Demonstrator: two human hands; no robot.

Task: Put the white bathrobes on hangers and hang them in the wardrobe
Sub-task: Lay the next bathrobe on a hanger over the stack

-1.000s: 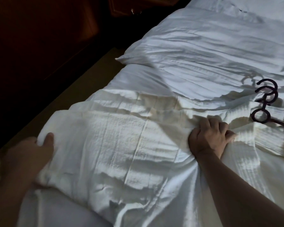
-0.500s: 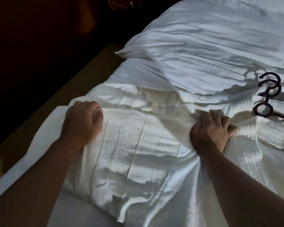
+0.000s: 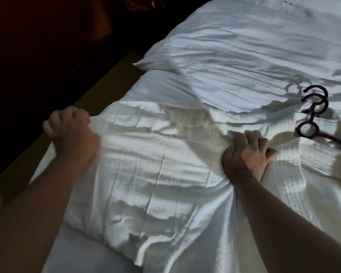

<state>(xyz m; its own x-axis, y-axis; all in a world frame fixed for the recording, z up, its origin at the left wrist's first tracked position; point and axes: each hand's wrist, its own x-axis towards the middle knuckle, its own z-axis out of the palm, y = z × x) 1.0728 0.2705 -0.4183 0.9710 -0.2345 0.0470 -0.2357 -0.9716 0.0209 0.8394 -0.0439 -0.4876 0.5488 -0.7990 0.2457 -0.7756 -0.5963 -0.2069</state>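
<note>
Where the left hand (image 3: 71, 133), slightly blurred, curls its fingers round the robe's left edge at the bedside, the white bathrobe (image 3: 146, 174) lies spread between both grips: waffle-textured cloth, creased, straight-seamed. Right hand (image 3: 246, 154), fisted, bunches a fold of the same cloth. Just right of it, dark ring-necked hangers (image 3: 313, 114) rest on the robe, with the rumpled white duvet (image 3: 244, 46) beyond.

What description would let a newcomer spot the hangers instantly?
Start at the white bed, then follow the cream bathrobe spread across it to its right end, just past the right hand gripping it. The hangers lie there: the only dark, hard shapes on the pale bedding, with curved hooks above a round ring.
</note>
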